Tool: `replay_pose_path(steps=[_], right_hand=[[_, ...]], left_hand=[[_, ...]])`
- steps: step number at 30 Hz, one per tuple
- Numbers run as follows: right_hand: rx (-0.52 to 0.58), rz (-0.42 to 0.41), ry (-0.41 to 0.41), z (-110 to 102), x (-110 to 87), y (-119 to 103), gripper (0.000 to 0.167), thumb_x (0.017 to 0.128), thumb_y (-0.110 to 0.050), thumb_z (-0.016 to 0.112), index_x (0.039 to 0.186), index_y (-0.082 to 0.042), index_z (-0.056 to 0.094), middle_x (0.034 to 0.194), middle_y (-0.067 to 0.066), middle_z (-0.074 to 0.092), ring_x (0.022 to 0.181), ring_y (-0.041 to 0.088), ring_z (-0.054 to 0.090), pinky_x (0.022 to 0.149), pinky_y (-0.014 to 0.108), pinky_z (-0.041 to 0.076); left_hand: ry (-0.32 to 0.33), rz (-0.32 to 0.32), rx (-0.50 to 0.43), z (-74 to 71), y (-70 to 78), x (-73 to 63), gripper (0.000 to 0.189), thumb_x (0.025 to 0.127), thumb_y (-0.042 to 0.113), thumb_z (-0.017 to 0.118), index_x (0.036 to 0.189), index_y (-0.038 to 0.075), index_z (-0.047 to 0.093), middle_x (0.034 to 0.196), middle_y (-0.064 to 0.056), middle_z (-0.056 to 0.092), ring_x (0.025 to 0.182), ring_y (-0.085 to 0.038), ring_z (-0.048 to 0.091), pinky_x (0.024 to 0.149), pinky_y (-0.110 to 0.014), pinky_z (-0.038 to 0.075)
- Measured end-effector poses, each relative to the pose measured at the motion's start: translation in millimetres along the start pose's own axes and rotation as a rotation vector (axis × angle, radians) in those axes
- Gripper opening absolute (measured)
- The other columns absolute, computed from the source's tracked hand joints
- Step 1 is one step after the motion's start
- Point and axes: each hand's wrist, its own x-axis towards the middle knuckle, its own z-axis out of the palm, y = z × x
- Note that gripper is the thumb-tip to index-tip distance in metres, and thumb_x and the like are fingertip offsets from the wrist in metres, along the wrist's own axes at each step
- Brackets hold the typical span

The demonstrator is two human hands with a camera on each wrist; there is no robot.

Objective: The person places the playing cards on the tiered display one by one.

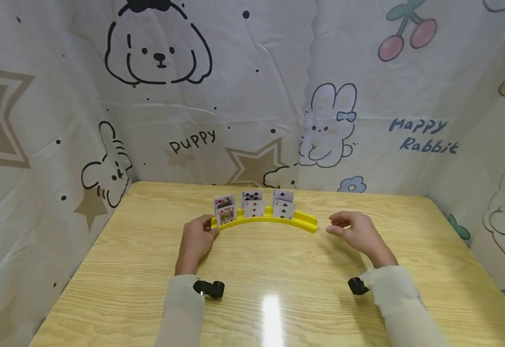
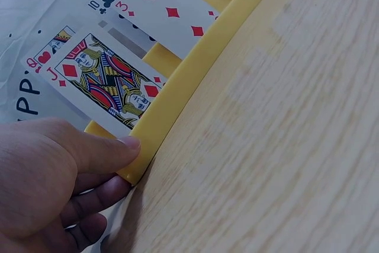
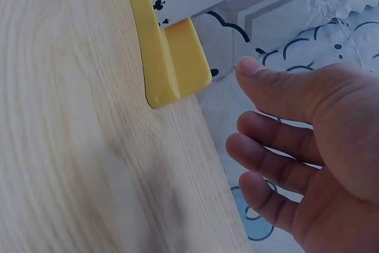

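Observation:
A curved yellow card holder stands on the table with playing cards upright in two rows. Its left end is pinched by my left hand, thumb on the front wall and fingers curled behind. The jack of diamonds stands closest to that thumb, a queen of hearts partly hidden behind it. Further along come a three of diamonds before a ten of clubs, then a clubs card before another black-suited card. Off the holder's right end, my right hand hovers with relaxed, slightly bent fingers, holding nothing.
The wooden table extends toward me and to both sides, its back edge close behind the cards. A printed cloth hangs around the back and sides. Each wrist carries a small black camera.

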Motion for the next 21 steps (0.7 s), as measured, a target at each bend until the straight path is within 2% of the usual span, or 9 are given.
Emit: replay_pose_path(steps=[7,13,21], right_hand=[[-0.027,0.011,-0.006,-9.6,-15.1,10.5,0.034,0.092,-0.019,0.075,0.116,0.005,0.069,0.098,0.006,0.071,0.093,0.028,0.064,0.079,0.044,0.052],[-0.035,0.028,-0.017,-13.1,-27.7,19.1,0.035,0.092,-0.019,0.074,0.117,0.006,0.069,0.1,0.008,0.07,0.094,0.029,0.063,0.082,0.048,0.052],[-0.062,0.036,0.001,-16.1,-42.7,30.4,0.036,0.091,-0.02,0.076,0.116,0.006,0.069,0.096,0.006,0.07,0.092,0.029,0.065,0.079,0.047,0.052]], left_hand=[[0.006,0.016,-0.005,0.2,0.4,-0.1,0.034,0.087,0.006,0.078,0.119,-0.002,0.069,0.1,-0.015,0.07,0.093,-0.026,0.065,0.082,-0.042,0.054],[-0.001,0.009,-0.003,0.3,0.7,-0.2,0.034,0.089,0.007,0.077,0.121,-0.002,0.069,0.101,-0.015,0.069,0.093,-0.026,0.064,0.082,-0.042,0.053],[-0.007,-0.001,-0.001,-0.1,0.5,0.4,0.034,0.089,0.008,0.076,0.121,-0.001,0.069,0.102,-0.015,0.069,0.094,-0.026,0.064,0.083,-0.042,0.053]])
